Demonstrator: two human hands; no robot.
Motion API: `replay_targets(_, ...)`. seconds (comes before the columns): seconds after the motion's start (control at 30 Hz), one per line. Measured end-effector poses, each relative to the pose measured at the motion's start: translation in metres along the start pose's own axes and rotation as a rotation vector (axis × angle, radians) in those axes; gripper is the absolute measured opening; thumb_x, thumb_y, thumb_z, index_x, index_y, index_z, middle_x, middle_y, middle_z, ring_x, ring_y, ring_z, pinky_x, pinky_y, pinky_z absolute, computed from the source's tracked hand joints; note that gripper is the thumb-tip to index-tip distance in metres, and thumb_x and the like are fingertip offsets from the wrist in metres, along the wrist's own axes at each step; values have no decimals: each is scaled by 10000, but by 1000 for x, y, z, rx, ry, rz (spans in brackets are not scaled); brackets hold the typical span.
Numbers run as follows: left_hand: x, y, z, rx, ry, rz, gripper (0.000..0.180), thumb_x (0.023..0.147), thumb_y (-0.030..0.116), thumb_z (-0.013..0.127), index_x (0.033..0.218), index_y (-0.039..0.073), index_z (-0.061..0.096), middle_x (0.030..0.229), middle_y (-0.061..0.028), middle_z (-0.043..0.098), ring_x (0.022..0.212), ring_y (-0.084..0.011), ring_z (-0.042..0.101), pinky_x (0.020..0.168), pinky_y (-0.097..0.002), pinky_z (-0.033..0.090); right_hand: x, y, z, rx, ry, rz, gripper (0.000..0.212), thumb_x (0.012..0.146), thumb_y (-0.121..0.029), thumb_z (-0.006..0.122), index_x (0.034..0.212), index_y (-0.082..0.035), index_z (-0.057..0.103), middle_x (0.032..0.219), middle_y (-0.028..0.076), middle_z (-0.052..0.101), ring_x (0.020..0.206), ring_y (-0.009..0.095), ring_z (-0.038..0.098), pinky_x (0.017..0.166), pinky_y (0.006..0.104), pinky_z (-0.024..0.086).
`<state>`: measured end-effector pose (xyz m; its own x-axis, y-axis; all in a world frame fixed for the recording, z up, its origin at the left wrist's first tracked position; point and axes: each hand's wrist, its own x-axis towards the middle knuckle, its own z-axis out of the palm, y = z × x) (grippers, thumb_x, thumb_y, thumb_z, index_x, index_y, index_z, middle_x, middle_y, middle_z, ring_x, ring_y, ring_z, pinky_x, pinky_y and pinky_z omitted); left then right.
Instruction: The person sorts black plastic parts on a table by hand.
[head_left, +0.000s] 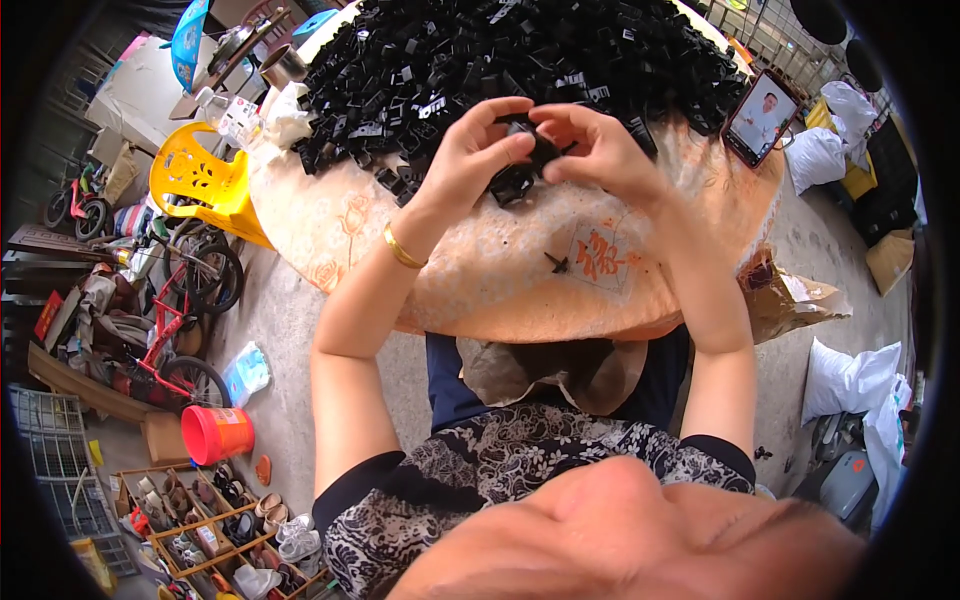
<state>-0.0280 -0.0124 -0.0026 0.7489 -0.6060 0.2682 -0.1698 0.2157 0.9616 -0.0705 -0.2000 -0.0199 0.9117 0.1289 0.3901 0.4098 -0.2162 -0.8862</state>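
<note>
My left hand (470,150) and my right hand (595,145) meet above a round table (480,280) with a pale patterned top. Both pinch the same small black plastic part (535,150) between fingertips and thumbs. A gold bangle sits on my left wrist. Just under the hands lie a few more black parts (512,185). A big heap of the same black plastic parts (500,55) covers the far half of the table. One tiny black piece (556,263) lies alone nearer to me.
A phone (762,115) with a lit screen leans at the table's right edge. A yellow plastic chair (200,180) stands left, with bicycles, an orange bucket (215,433) and a shoe rack (210,520) below. White sacks (850,380) sit right. A brown bag (550,370) lies in my lap.
</note>
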Motion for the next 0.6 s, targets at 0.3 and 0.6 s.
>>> replay_targets(0.3,-22,-5,27,771,-622,4,338,784,167,660,1067,43,524,653,-107,583,590,-169,587,551,-290,447,4,13,0,-738,37,-503,353,713,-21,595,1060,-88,615,1032,62,599,886,204,556,763,283,487)
replay_targets(0.6,12,-10,-17,1002,67,441,188,755,121,671,923,40,649,829,-82,603,719,-218,575,656,-304,474,5,16,-2,-700,44,-370,199,720,-72,637,916,-54,608,941,78,601,856,240,568,733,315,484)
